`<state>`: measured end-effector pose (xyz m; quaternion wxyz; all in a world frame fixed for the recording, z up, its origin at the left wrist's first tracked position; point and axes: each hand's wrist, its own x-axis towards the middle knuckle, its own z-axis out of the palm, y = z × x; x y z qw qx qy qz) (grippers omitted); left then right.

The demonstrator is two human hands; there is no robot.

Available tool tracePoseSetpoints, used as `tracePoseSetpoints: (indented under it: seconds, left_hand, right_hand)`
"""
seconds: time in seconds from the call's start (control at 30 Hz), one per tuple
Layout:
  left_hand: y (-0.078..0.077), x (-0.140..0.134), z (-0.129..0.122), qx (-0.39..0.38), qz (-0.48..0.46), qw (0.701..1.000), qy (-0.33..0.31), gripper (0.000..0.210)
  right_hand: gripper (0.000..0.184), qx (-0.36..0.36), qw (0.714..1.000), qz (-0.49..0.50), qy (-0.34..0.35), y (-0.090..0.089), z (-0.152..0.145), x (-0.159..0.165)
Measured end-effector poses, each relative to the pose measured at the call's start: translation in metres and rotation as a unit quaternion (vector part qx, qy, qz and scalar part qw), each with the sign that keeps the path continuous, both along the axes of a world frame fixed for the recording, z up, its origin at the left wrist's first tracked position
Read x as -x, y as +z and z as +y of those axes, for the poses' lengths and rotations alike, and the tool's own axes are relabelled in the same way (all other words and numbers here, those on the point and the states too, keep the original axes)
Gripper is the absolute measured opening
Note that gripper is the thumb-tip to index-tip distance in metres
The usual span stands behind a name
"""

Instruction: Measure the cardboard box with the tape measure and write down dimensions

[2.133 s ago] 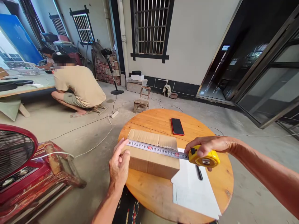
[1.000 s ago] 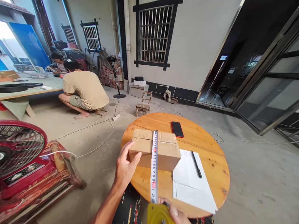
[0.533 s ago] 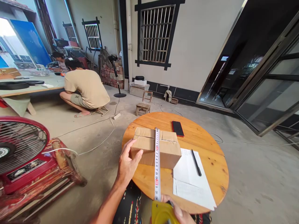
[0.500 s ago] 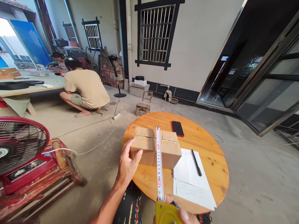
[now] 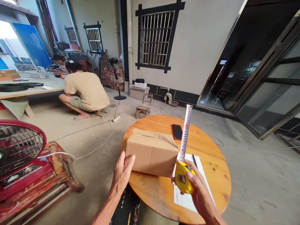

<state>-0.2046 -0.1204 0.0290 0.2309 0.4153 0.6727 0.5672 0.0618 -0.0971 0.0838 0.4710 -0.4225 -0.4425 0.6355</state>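
A brown cardboard box (image 5: 152,153) is on the round wooden table (image 5: 211,168), its near face turned up toward me. My left hand (image 5: 122,170) grips the box's left end, thumb on the near face and fingers behind the edge. My right hand (image 5: 199,184) is closed around a yellow tape measure (image 5: 184,178) beside the box's right end. The white blade (image 5: 185,134) sticks out, pointing up and away, over the paper and past the phone. Under my right hand lie white paper sheets (image 5: 185,200), with a black pen (image 5: 194,161) partly hidden.
A black phone with a red edge (image 5: 177,132) lies on the table's far part. At left stands a red fan (image 5: 21,156) on a wooden chair. Farther off, a person (image 5: 84,90) squats by a long table (image 5: 52,92). A small wooden chair (image 5: 143,109) and cables are on the floor.
My right hand has moved up and right with the tape measure, taking the blade off the box. The box has tipped toward me under my left hand.
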Motion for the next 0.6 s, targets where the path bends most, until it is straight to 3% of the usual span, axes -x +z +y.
tracePoseSetpoints:
  seconds: [0.17,0.3,0.37,0.43,0.53,0.6]
  left_hand:
    - [0.021,0.015,-0.004,0.009,0.095,0.994,0.047,0.072]
    - [0.016,0.018,0.001,-0.021,0.148,0.989,0.012,0.062]
    - [0.01,0.019,0.002,-0.049,0.176,0.983,-0.01,0.054]
    - [0.006,0.02,0.002,-0.065,0.195,0.978,-0.019,0.05]
    - [0.004,0.019,0.003,-0.066,0.201,0.977,-0.013,0.048]
    - [0.004,0.019,0.005,-0.067,0.2,0.978,-0.006,0.048]
  right_hand:
    - [0.048,-0.023,0.998,0.033,0.056,0.034,0.045,0.016]
    - [0.036,-0.018,0.998,0.041,0.044,0.051,0.061,0.026]
    - [0.039,0.01,0.995,0.063,0.075,0.051,0.045,0.029]
    - [0.044,0.09,0.983,0.091,0.13,0.045,0.019,0.034]
    - [0.053,0.262,0.939,0.115,0.19,0.031,-0.021,0.044]
    - [0.061,0.322,0.914,0.124,0.211,0.023,-0.037,0.053]
